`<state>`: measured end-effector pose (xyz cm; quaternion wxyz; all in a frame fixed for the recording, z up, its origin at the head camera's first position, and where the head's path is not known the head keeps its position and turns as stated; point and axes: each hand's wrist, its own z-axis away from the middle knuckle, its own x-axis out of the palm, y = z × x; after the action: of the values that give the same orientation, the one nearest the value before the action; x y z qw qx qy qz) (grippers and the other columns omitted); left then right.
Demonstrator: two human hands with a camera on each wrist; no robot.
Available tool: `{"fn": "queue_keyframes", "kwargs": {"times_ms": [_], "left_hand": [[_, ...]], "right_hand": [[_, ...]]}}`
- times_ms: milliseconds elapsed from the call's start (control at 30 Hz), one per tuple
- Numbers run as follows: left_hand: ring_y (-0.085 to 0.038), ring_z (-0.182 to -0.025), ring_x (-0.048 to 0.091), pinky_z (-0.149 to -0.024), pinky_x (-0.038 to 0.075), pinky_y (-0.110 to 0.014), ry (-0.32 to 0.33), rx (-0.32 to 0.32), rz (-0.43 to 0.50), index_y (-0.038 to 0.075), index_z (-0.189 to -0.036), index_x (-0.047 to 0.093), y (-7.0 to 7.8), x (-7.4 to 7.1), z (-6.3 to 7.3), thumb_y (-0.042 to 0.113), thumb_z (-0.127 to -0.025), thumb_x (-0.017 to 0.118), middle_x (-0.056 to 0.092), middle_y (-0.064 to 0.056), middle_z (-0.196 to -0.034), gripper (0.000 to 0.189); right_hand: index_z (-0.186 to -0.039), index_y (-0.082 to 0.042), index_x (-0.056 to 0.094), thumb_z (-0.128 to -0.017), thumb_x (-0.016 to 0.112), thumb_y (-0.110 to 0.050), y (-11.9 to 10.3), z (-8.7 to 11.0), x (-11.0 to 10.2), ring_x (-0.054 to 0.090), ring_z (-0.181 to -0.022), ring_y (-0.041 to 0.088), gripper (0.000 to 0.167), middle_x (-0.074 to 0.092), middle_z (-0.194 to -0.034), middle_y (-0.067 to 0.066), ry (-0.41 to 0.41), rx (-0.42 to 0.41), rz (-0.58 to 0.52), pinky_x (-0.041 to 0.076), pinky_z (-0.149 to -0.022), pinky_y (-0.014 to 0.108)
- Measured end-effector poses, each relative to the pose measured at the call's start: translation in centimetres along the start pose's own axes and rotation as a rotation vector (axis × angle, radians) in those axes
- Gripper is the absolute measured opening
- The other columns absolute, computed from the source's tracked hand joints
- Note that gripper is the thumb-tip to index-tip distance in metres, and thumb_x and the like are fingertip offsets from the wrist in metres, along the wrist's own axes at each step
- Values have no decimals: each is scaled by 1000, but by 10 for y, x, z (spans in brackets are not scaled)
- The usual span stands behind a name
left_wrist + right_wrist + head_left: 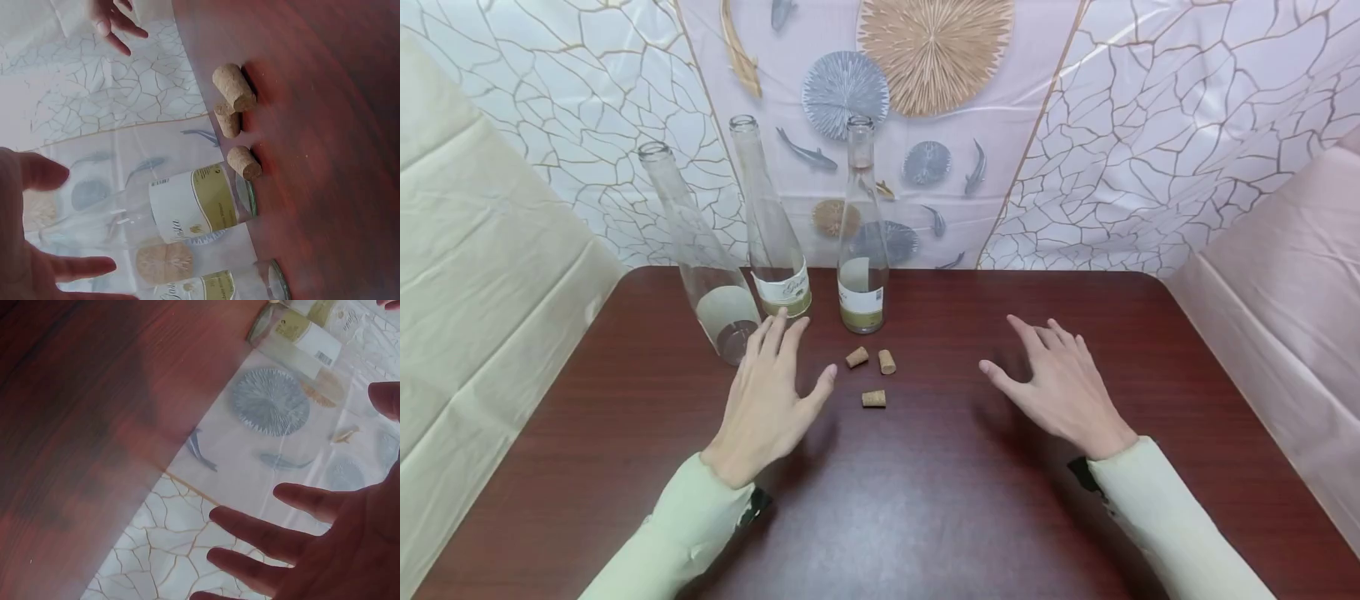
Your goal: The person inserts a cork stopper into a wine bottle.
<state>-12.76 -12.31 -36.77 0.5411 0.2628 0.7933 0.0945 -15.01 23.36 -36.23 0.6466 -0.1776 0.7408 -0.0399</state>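
Note:
Three clear glass bottles stand upright and uncorked toward the back left: a left bottle (703,250), a middle bottle (775,225) and a right bottle (862,242). In front of the right bottle three corks lie on the table: a left cork (857,357), a right cork (887,362) and a nearer cork (874,399). My left hand (767,400) hovers in front of the left and middle bottles, left of the corks, fingers spread and holding nothing. Over the table's right side my right hand (1060,383) is held with fingers extended, nothing in it.
The dark red-brown table (910,517) has rounded back corners. A patterned cloth (1150,125) hangs behind its back edge, and pale panels (467,250) rise along both sides. The bottles are tall and stand close together.

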Motion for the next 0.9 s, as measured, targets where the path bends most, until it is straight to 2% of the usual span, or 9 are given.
{"fn": "queue_keyframes", "kwargs": {"times_ms": [133,233,367,533,633,767,900], "left_hand": [[-35,-135,47,-105,48,-53,75,44,63,6,-140,53,-1,7,-11,32,-93,65,51,-18,-147,55],[-31,-129,50,-102,49,-49,90,70,121,7,-136,55,0,12,-21,26,-94,66,54,-13,-141,48],[-29,-128,51,-105,46,-45,118,102,199,6,-136,54,4,15,-38,18,-93,67,55,-11,-137,46],[-30,-125,50,-105,45,-43,162,143,273,2,-144,48,9,19,-63,14,-91,71,52,-16,-139,60],[-30,-130,47,-111,41,-42,175,171,322,-1,-147,43,11,20,-78,13,-90,73,48,-18,-143,66],[-30,-139,42,-117,37,-42,183,188,381,-2,-150,38,14,20,-95,14,-91,73,42,-19,-150,70],[-25,-145,39,-120,35,-41,175,164,418,2,-152,36,17,18,-111,20,-92,75,39,-16,-155,74]], "right_hand": [[-147,-11,49,-96,55,-63,-3,-8,7,50,-132,43,73,60,-139,20,23,-26,-18,40,-106,63],[-141,-13,55,-96,59,-56,-7,-15,12,57,-124,38,62,65,-134,13,33,-40,-41,48,-95,60],[-131,-13,61,-96,62,-49,-13,-25,20,61,-116,34,51,68,-128,11,46,-73,-69,51,-90,57],[-117,-12,67,-94,66,-43,-23,-38,31,65,-103,27,38,73,-112,7,72,-134,-97,55,-84,50],[-111,-12,69,-92,69,-38,-29,-46,38,68,-93,23,32,74,-102,4,68,-167,-130,56,-79,46],[-107,-11,70,-92,72,-37,-39,-59,46,70,-88,20,31,73,-97,3,6,-184,-185,57,-78,43],[-109,-10,69,-92,74,-35,-49,-69,55,68,-86,18,31,72,-98,4,-72,-189,-232,57,-79,40]]}}
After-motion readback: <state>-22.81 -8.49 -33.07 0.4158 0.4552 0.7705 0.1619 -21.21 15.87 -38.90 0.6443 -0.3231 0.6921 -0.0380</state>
